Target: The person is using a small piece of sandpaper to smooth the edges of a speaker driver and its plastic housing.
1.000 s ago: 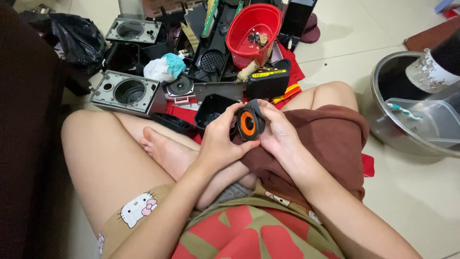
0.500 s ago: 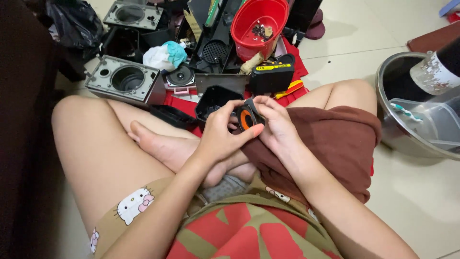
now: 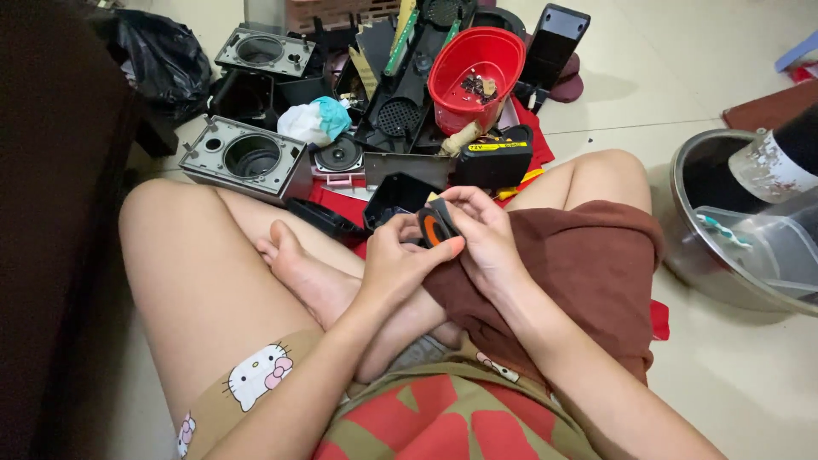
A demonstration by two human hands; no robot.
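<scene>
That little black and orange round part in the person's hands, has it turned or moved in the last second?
Yes. The round black and orange part faced the camera a second ago; now it is tilted, showing mostly its edge. Both hands kept hold: the left hand from below, the right hand from above. The red bowl and grey speaker housing stayed put.

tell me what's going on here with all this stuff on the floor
A person sits cross-legged on the floor, holding a small round black part with an orange ring in both hands: left hand, right hand. In front lie taken-apart speaker housings, a red bowl and a black battery pack. A metal basin stands to the right.
</scene>
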